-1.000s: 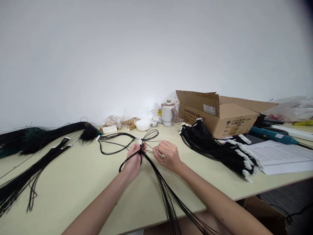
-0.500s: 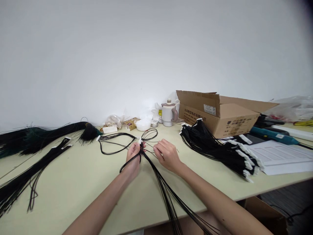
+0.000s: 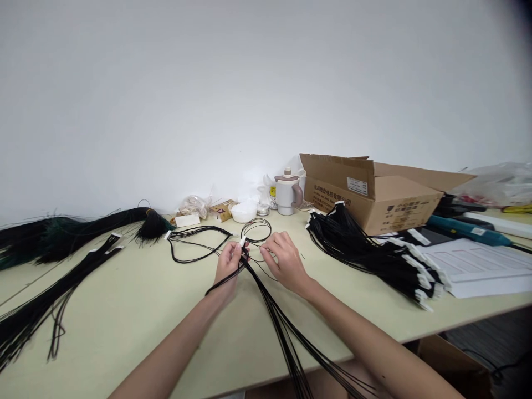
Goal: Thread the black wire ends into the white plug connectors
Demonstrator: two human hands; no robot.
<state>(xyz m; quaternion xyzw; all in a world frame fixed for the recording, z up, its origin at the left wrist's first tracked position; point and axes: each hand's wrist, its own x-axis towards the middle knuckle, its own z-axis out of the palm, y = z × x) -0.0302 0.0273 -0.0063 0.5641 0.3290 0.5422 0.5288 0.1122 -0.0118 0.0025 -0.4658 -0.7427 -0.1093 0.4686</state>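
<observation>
My left hand is closed around a bundle of thin black wires near a white connector. From there the wires trail down over the table's front edge. My right hand pinches a thin black wire just to the right of the connector; its tip is too small to make out. Behind both hands a loop of wire curves over the tabletop. Another black cable loop, with a white end, lies left of my left hand.
A pile of black cables with white connectors lies on the right before an open cardboard box. Long black wire bundles stretch across the left. At the back stand a mug and a white bowl. Papers lie far right.
The white connector in my left hand has shifted slightly right and tilted. The wire loop behind my hands now looks rounder. My right hand stays nearly in place, still pinching.
</observation>
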